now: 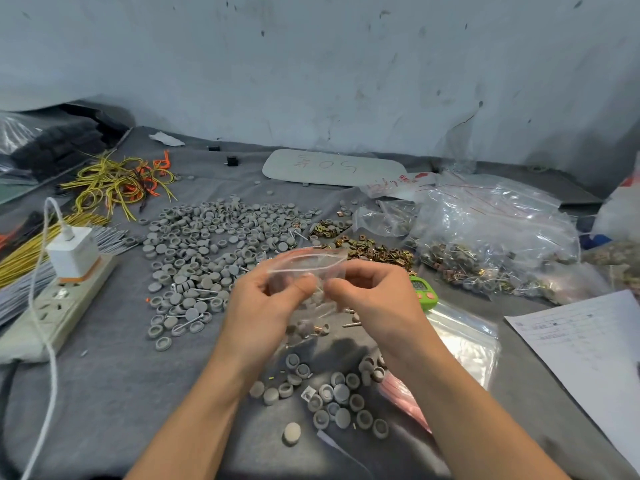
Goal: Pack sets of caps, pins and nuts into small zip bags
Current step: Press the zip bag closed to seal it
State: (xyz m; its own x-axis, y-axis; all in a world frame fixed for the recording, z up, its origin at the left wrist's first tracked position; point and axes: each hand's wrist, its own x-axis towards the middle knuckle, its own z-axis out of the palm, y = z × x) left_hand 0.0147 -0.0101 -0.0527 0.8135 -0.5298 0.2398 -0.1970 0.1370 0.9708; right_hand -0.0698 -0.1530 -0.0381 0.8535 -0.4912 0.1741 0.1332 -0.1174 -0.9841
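Observation:
Both hands hold a small clear zip bag (308, 263) above the grey cloth, its mouth pointing away from me. My left hand (270, 299) pinches the bag's left side and my right hand (374, 296) pinches its right side, thumbs nearly meeting. Grey caps and a few small parts show dimly through the bag's lower part. A wide spread of grey caps (214, 244) lies beyond my left hand, some with metal pins (188, 323) among them. Brass nuts (374, 251) are heaped beyond my right hand. A smaller cluster of caps (332, 393) lies under my wrists.
A power strip with a white charger (69, 268) sits at the left, beside yellow and orange wires (117, 185). Large bags of filled packs (491, 244) fill the right. A green timer (424, 292), empty zip bags (464, 341) and a paper sheet (588, 351) lie to my right.

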